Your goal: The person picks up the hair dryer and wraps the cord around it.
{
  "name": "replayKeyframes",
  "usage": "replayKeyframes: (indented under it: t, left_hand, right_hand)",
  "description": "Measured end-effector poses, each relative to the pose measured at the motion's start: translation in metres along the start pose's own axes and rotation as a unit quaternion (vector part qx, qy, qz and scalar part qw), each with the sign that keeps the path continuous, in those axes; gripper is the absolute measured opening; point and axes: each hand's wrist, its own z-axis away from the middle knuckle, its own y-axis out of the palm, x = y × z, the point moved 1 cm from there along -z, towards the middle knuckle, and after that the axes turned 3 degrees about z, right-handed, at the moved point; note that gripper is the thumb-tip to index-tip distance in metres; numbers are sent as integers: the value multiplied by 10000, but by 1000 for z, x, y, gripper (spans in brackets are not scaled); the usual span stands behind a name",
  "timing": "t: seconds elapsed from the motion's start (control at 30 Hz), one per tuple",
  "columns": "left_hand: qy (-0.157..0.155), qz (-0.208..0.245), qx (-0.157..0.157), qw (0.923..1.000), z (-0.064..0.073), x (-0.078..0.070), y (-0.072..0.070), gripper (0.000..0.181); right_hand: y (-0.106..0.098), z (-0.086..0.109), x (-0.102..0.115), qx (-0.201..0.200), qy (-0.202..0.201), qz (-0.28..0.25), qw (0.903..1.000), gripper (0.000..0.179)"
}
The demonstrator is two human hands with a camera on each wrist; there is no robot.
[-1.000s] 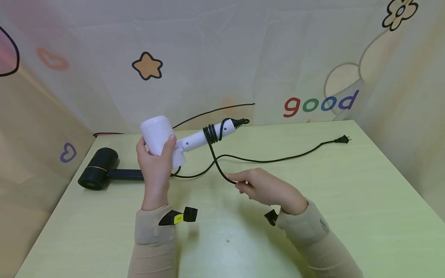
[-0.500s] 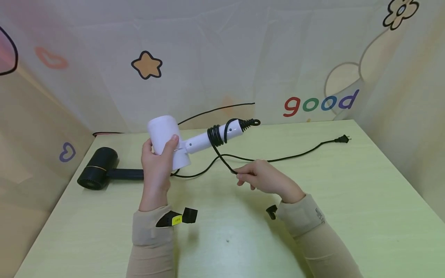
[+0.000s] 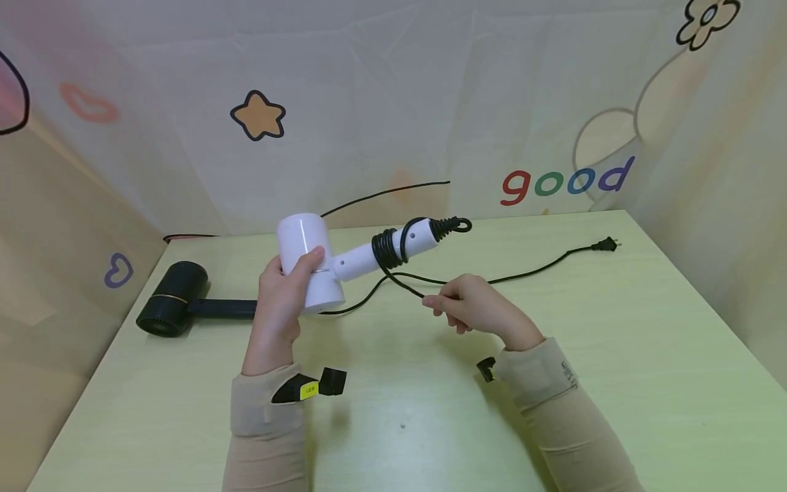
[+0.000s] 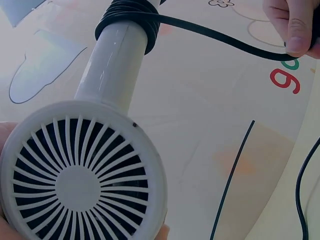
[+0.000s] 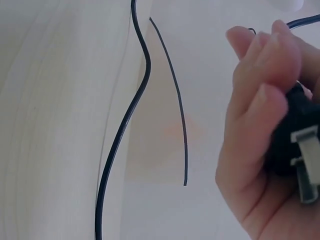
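Head view, nearest first: two beige sleeves (image 3: pixel 267 424) reach in over the table (image 3: pixel 393 396). Black block (image 3: pixel 333 381) with a yellow label (image 3: pixel 309 390) at the left wrist; a smaller dark piece (image 3: pixel 486 369) at the right one.

Left hand (image 3: pixel 279 301) is raised, wrapped round the barrel of a white hair dryer (image 3: pixel 356 262), thumb laid across the near side, most other fingers hidden behind. Dryer is held over the table, handle sloping up to the right. Left wrist view: its round grille (image 4: pixel 77 187) faces that camera.

Right hand (image 3: pixel 476 304): thumb and forefinger pinching a black cord (image 3: pixel 408 287), other fingers curled below. Cord runs from the pinch to several tight turns round the handle; ribbed end (image 3: pixel 444 227) and a small loop stick out past the tip. Pinch is hard to see from the right wrist.

Farther left: black hair dryer (image 3: pixel 172 299) lying on the table, handle going behind the left wrist. Second cord (image 3: pixel 352 309) snakes behind the right hand to a plug (image 3: pixel 605 244) near the far right corner; its start is hidden.

Back: printed cloth (image 3: pixel 381 82), orange star (image 3: pixel 258 116), coloured word "good" (image 3: pixel 567 183), flower (image 3: pixel 707 24) upper right.
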Motion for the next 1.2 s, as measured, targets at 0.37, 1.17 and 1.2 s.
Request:
replayKeyframes:
  t: [0.37, 1.17, 1.2]
  left_hand:
    - [-29, -93, 453, 9989, -1, 1, -1, 65]
    - [352, -1025, 1985, 9741, 0, 8, 0, 54]
    - [355, -1060, 2050, 9724, 0, 9, 0, 54]
  right_hand:
    - [-4, -4, -10, -261, -284, -199, 9991, 33]
    - [-17, 4, -8, -1498, -835, -123, 9851, 19]
    - [-18, 5, -8, -1537, -881, -115, 9841, 19]
